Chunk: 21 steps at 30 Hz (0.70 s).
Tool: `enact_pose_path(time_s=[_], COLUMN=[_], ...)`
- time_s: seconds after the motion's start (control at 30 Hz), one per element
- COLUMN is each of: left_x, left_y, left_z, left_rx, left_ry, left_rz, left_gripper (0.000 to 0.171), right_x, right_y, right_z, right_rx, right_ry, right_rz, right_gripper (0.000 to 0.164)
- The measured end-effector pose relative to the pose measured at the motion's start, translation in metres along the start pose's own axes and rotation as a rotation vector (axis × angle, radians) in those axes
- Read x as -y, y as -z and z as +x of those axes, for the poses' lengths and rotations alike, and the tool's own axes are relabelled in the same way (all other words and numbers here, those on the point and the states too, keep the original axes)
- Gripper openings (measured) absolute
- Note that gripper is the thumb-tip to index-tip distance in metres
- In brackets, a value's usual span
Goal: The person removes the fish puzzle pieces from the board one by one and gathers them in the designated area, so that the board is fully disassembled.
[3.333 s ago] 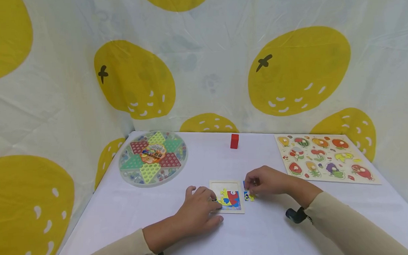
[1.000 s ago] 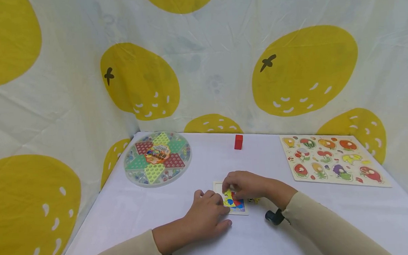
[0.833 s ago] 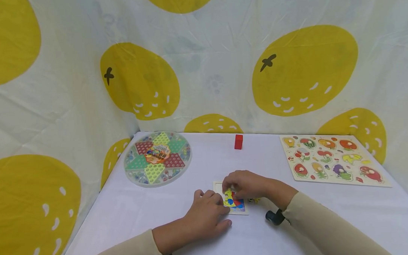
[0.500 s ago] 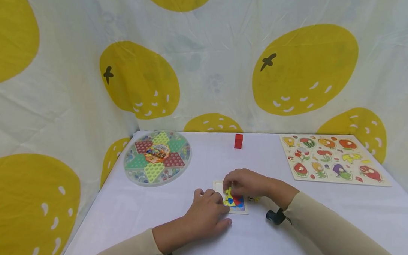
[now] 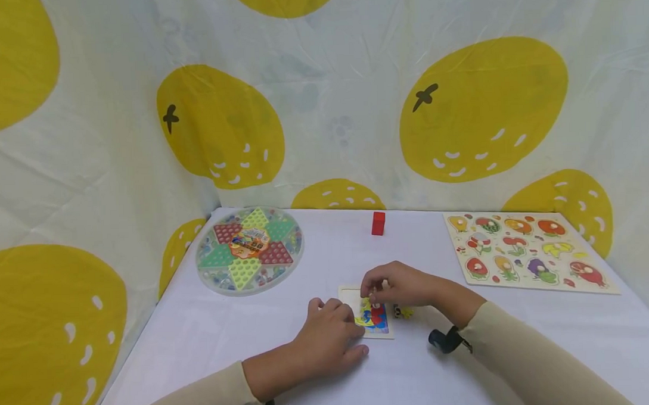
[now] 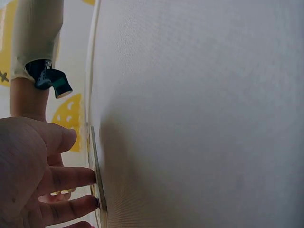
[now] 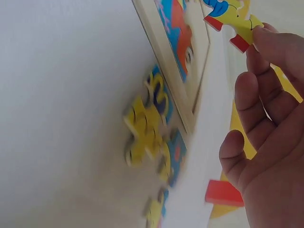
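Observation:
My right hand [image 5: 399,284] pinches a yellow jigsaw piece [image 7: 242,26] with some blue on it between thumb and index finger, held over the wooden puzzle tray [image 5: 380,336]. In the right wrist view the piece is clear of the tray, and the other fingers are loosely bent. My left hand [image 5: 329,339] lies at the tray's left side, its fingertips [image 6: 92,202] touching the tray edge. A partly filled picture [image 5: 373,320] in red, blue and yellow sits in the tray. Loose jigsaw pieces [image 7: 145,126], several of them, lie on the cloth just right of it.
A round Chinese checkers board [image 5: 250,250] lies at the back left. At the back stands a red block [image 5: 378,223]. A fruit peg puzzle board [image 5: 530,252] lies at the right. Patterned cloth walls [image 5: 342,106] enclose the white table [image 5: 227,331].
My right hand went from the loose pieces to the tray, then has just lifted slightly back and right with a yellow jigsaw piece. My left hand stays at the tray's left side.

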<state>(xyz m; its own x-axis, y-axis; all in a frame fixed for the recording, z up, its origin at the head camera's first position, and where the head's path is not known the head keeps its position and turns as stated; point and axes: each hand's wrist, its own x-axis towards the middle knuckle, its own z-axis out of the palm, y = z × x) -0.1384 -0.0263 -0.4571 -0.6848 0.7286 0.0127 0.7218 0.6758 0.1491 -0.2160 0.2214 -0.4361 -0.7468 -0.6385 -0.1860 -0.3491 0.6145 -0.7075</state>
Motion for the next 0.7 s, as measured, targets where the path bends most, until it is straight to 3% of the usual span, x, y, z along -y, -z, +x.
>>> enact_pose_path(time_s=[0.33, 0.7], left_x=[-0.003, -0.003], left_y=[0.005, 0.003], left_z=[0.001, 0.001], left_rx=[0.017, 0.016], left_ry=[0.043, 0.044], left_rz=[-0.037, -0.031], left_gripper=[0.038, 0.039], right_x=[-0.007, -0.024], right_y=[0.018, 0.031], right_z=[-0.021, -0.045], right_rx=[0.039, 0.068], right_ry=[-0.038, -0.121], right_rz=[0.024, -0.007], right_gripper=[0.009, 0.008])
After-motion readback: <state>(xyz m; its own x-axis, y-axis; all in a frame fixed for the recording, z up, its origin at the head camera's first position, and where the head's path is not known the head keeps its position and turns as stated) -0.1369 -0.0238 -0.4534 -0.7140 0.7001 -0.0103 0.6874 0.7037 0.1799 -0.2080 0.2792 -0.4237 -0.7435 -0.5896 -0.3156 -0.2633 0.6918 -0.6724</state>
